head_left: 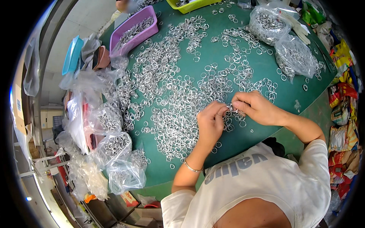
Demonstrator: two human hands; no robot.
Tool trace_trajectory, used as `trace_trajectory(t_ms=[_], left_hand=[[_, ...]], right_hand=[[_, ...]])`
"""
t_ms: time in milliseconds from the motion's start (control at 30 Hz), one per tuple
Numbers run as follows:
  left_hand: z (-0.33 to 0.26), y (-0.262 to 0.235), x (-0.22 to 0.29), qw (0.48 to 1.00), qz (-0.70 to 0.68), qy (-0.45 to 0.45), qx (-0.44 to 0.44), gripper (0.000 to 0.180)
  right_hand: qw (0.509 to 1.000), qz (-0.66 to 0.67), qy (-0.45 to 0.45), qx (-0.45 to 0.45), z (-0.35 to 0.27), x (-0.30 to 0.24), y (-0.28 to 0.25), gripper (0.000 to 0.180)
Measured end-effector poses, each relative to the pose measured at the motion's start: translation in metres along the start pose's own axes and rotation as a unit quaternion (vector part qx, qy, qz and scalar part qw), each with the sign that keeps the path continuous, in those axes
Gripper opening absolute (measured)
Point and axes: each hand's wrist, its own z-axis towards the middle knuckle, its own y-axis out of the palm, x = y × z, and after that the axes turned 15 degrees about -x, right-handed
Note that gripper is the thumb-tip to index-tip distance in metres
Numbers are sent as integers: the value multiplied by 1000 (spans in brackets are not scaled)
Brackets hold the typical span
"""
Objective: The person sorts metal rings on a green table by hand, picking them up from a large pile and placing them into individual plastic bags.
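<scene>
My left hand (pixel 210 122) is closed, its thumb and fingers pinched at the near edge of a wide spread of metal rings. Close beside it, my right hand (pixel 263 109) is also closed in a pinch. Between the fingertips of both hands is a small silvery metal ring (pixel 230 108), partly covered by the fingers; whether more than one is held I cannot make out. Loose silver rings (pixel 173 131) lie in a thick layer to the left of my hands and beyond them on the green table (pixel 279 123). A few lie just under my fingers.
A purple basket (pixel 143 40) of metal parts stands far left, a yellow-green basket (pixel 195 6) at the far edge. Clear bags of rings (pixel 294 57) sit far right; more bags (pixel 125 176) line the left edge. Another person's hand (pixel 121 5) shows at the top.
</scene>
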Motion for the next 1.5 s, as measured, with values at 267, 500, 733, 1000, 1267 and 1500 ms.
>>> trace_trajectory(t_ms=[267,500,733,1000,1267,1500], left_hand=[[-2,-9,0,999,-6,1,-37,9],[-4,-14,9,999,22,-40,-17,7],[-5,-11,17,995,97,-10,11,6],[-10,-25,29,989,138,-2,-50,8],[-12,-33,22,981,-116,-91,-128,8],[-9,-28,6,996,9,63,-66,7]], right_hand=[[993,60,13,-98,4,0,-12,20],[997,5,-10,-73,5,-7,-5,20],[993,72,6,-95,8,-1,-1,20],[985,-130,-98,-56,4,-12,-8,17],[982,-97,-129,-102,3,-18,-9,15],[985,-38,-77,-151,15,-13,-13,16]])
